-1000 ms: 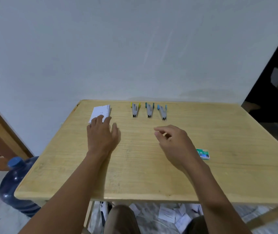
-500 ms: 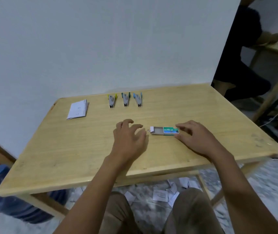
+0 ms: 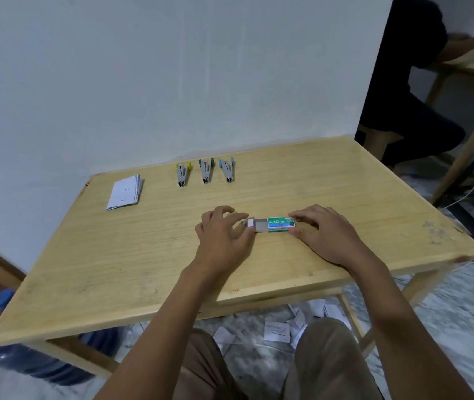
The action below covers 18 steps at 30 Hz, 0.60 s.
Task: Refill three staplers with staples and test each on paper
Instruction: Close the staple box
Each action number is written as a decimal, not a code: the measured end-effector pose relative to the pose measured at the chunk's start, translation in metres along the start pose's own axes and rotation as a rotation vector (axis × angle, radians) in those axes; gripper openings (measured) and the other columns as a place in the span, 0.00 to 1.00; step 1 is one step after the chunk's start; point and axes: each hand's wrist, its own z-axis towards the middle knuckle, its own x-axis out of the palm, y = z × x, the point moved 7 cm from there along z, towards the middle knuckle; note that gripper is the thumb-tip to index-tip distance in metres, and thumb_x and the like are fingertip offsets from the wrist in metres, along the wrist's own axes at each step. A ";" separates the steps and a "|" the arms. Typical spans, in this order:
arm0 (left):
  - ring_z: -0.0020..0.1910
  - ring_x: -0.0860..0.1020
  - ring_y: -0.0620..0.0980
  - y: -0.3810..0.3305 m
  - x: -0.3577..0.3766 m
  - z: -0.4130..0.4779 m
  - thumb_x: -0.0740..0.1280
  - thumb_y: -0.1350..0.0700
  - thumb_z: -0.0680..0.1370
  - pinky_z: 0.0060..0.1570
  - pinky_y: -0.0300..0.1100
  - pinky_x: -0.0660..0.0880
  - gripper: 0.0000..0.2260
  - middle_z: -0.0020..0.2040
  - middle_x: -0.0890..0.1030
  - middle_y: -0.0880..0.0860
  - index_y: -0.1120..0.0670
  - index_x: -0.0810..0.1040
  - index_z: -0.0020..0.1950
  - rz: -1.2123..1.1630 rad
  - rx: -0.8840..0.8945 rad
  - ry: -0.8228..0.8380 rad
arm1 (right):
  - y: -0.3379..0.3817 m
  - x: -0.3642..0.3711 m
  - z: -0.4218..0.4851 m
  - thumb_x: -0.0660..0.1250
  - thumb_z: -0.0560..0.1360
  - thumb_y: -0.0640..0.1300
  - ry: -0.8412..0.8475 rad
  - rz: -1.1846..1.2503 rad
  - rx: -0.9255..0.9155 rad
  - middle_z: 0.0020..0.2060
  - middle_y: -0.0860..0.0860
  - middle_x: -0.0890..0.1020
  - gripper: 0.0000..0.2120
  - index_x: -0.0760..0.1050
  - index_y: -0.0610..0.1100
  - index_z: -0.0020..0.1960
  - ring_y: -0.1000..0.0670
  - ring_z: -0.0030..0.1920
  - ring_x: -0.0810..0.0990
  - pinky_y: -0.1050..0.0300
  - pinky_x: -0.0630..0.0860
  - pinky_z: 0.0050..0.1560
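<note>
A small green staple box [image 3: 280,223] lies mid-table with its inner tray [image 3: 259,225] slid out to the left. My right hand [image 3: 323,230] pinches the green sleeve between thumb and fingers. My left hand [image 3: 224,236] has its fingertips on the tray's white end flap. Three grey staplers lie open in a row near the far edge: one with yellow trim [image 3: 182,174], one with green trim [image 3: 206,172], one with blue trim [image 3: 227,171]. A stack of white paper slips [image 3: 125,192] sits at the far left.
The wooden table [image 3: 143,255] stands against a white wall. A blue water jug [image 3: 28,359] sits under its left corner, and paper scraps [image 3: 279,330] litter the floor below. A person in dark clothes [image 3: 408,82] sits at another table to the right.
The view turned from the staplers to the staple box. Both hands moved onto the box, and my left hand reached the pulled-out tray's end.
</note>
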 end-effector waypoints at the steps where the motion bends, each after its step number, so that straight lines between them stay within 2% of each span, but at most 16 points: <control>1: 0.67 0.61 0.48 0.001 0.000 0.001 0.65 0.43 0.78 0.58 0.43 0.54 0.15 0.66 0.71 0.50 0.45 0.79 0.63 0.011 -0.006 0.000 | 0.000 0.001 0.000 0.65 0.78 0.59 0.000 -0.001 -0.002 0.61 0.59 0.78 0.18 0.74 0.59 0.67 0.55 0.59 0.72 0.56 0.66 0.55; 11: 0.65 0.61 0.47 -0.005 0.002 -0.001 0.66 0.36 0.75 0.56 0.42 0.52 0.17 0.66 0.73 0.45 0.38 0.80 0.61 0.045 0.033 0.046 | 0.004 0.002 0.000 0.63 0.79 0.58 0.026 -0.017 -0.020 0.62 0.61 0.77 0.18 0.72 0.60 0.69 0.54 0.61 0.72 0.52 0.66 0.61; 15: 0.61 0.59 0.42 -0.007 0.002 -0.002 0.67 0.37 0.74 0.56 0.41 0.52 0.17 0.61 0.72 0.42 0.39 0.80 0.61 0.023 0.057 0.052 | 0.006 0.003 -0.002 0.63 0.79 0.57 0.038 -0.021 -0.034 0.62 0.61 0.77 0.18 0.72 0.60 0.69 0.54 0.61 0.72 0.52 0.65 0.61; 18: 0.63 0.60 0.45 -0.008 0.004 -0.001 0.65 0.40 0.77 0.57 0.41 0.51 0.15 0.62 0.71 0.41 0.37 0.78 0.63 0.062 0.102 0.101 | 0.007 0.003 -0.002 0.63 0.79 0.57 0.042 -0.022 -0.034 0.62 0.62 0.77 0.18 0.72 0.60 0.69 0.55 0.61 0.72 0.52 0.64 0.62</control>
